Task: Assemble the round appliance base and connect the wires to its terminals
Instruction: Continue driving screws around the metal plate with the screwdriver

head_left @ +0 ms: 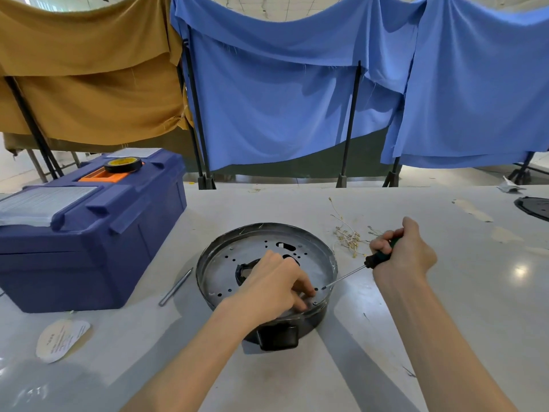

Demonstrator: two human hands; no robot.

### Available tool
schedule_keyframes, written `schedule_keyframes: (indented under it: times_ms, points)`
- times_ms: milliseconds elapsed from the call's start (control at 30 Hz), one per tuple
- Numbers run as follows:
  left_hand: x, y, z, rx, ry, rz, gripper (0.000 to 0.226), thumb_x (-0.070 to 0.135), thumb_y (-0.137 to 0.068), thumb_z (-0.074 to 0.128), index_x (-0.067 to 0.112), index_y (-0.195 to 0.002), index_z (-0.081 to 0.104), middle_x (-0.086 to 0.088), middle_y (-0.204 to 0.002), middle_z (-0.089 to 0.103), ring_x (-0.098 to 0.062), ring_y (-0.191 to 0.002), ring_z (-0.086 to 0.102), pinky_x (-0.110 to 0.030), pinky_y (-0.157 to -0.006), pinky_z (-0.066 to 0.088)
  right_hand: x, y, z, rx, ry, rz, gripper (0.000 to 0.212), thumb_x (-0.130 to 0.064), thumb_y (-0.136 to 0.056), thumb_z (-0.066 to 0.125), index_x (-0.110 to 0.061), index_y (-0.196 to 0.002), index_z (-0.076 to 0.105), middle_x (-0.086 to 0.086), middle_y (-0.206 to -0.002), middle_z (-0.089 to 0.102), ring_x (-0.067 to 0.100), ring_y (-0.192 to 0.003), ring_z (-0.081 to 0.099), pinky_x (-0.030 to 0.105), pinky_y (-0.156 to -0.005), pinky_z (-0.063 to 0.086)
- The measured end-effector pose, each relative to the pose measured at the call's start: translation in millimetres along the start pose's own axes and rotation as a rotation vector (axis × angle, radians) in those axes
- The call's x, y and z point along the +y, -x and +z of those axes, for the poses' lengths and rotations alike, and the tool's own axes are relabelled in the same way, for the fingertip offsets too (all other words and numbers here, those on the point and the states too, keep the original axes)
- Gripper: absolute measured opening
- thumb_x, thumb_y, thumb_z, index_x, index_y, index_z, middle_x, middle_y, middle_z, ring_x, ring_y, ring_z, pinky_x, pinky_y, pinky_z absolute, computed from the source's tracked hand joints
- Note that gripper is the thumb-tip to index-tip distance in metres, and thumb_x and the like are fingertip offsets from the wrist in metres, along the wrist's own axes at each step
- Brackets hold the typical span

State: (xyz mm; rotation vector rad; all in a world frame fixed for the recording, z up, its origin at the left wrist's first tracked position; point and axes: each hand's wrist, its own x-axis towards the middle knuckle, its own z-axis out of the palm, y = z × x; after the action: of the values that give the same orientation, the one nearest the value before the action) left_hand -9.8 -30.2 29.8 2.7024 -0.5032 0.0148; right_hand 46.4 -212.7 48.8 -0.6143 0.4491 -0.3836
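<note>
the round appliance base [225, 270] sits on the white table [445, 307], near the middle of it and just right of a blue toolbox [89, 233]. it lies with a perforated metal plate facing up inside a dark rim, and a black boxy lug juts from its near side. the left hand [276, 285] lies over the plate, its fingers bent down with the tips touching the metal close to the near-right rim; whether they pinch anything small there cannot be told. the right hand [407, 252] is wrapped in a fist round the green and black handle of a screwdriver [347, 275], held to the right of the base. the thin shaft slants down and to the left over the rim, and its tip meets the plate just beside the left fingertips. a tangle of pale wires [347, 237] with small metal ends lies on the table behind the screwdriver, just beyond the base's right edge. a slim metal rod [175, 288] lies between the toolbox and the base. a roll of black tape [122, 164] rests on the toolbox lid, and a round paper label [62, 339] lies near the table's left front. blue cloth [282, 99] and tan cloth [83, 69] hang on stands behind the table.
</note>
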Motion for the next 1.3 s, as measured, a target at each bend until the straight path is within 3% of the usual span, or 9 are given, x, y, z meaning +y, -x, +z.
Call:
schedule_keyframes:
  times_ms: [267, 533, 733, 967, 1133, 1200, 1300]
  points:
    - [-16, -7, 11, 0.042, 0.154, -0.097, 0.031, 0.025, -0.060, 0.090, 0.028, -0.085, 0.073, 0.008, -0.089, 0.072, -0.016, -0.102, 0.058, -0.035, -0.089, 0.049, 17, 1, 11, -0.272, 0.226, -0.293, 0.047, -0.017, -0.096, 0.054, -0.008, -0.051, 0.043, 0.003, -0.043, 0.043, 0.017, -0.030, 0.026, 0.021, -0.037, 0.031]
    - [-19, -9, 13, 0.045, 0.206, -0.116, 0.034, 0.026, -0.058, 0.091, 0.038, -0.072, 0.063, 0.008, -0.091, 0.068, -0.011, -0.102, 0.056, -0.034, -0.086, 0.052, 32, 7, 13, -0.441, 0.329, -0.324, 0.051, -0.018, -0.099, 0.052, -0.007, -0.051, 0.043, 0.005, -0.045, 0.043, 0.016, -0.029, 0.024, 0.020, -0.037, 0.029]
    - [-17, -8, 13, 0.043, 0.203, -0.118, 0.032, 0.026, -0.060, 0.091, 0.034, -0.079, 0.066, 0.006, -0.094, 0.067, -0.012, -0.103, 0.055, -0.037, -0.086, 0.052, 32, 13, 12, -0.511, 0.356, -0.380, 0.051, -0.020, -0.100, 0.052, -0.009, -0.051, 0.045, 0.005, -0.045, 0.044, 0.015, -0.027, 0.027, 0.019, -0.038, 0.030]
    - [-19, -8, 14, 0.059, 0.209, -0.110, 0.031, 0.024, -0.060, 0.091, 0.029, -0.083, 0.070, 0.008, -0.090, 0.069, -0.006, -0.092, 0.059, -0.025, -0.074, 0.050, 29, 24, 11, -0.612, 0.384, -0.450, 0.052, -0.024, -0.101, 0.051, -0.013, -0.050, 0.047, 0.005, -0.046, 0.045, 0.015, -0.027, 0.029, 0.020, -0.037, 0.031]
    - [-17, -8, 14, 0.054, 0.212, -0.118, 0.035, 0.023, -0.060, 0.092, 0.027, -0.086, 0.069, 0.009, -0.092, 0.068, -0.004, -0.090, 0.060, -0.030, -0.077, 0.055, 31, 36, 9, -0.685, 0.392, -0.521, 0.052, -0.025, -0.102, 0.050, -0.005, -0.054, 0.043, 0.013, -0.046, 0.042, 0.016, -0.026, 0.030, 0.022, -0.035, 0.029]
    - [-17, -9, 14, 0.037, 0.236, -0.111, 0.037, 0.019, -0.060, 0.092, 0.026, -0.089, 0.069, 0.011, -0.090, 0.068, 0.002, -0.088, 0.059, -0.026, -0.077, 0.055, 31, 40, 10, -0.723, 0.423, -0.540, 0.054, -0.027, -0.104, 0.045, -0.008, -0.053, 0.046, 0.016, -0.048, 0.043, 0.016, -0.027, 0.033, 0.025, -0.034, 0.028]
    - [-19, -9, 11, -0.012, 0.360, -0.088, 0.038, 0.009, -0.064, 0.089, 0.025, -0.091, 0.067, 0.011, -0.087, 0.070, 0.007, -0.082, 0.060, -0.006, -0.071, 0.047, 29, 46, 11, -0.824, 0.458, -0.440, 0.048, -0.021, -0.098, 0.036, -0.018, -0.053, 0.053, 0.009, -0.051, 0.050, 0.018, -0.033, 0.038, 0.025, -0.038, 0.033]
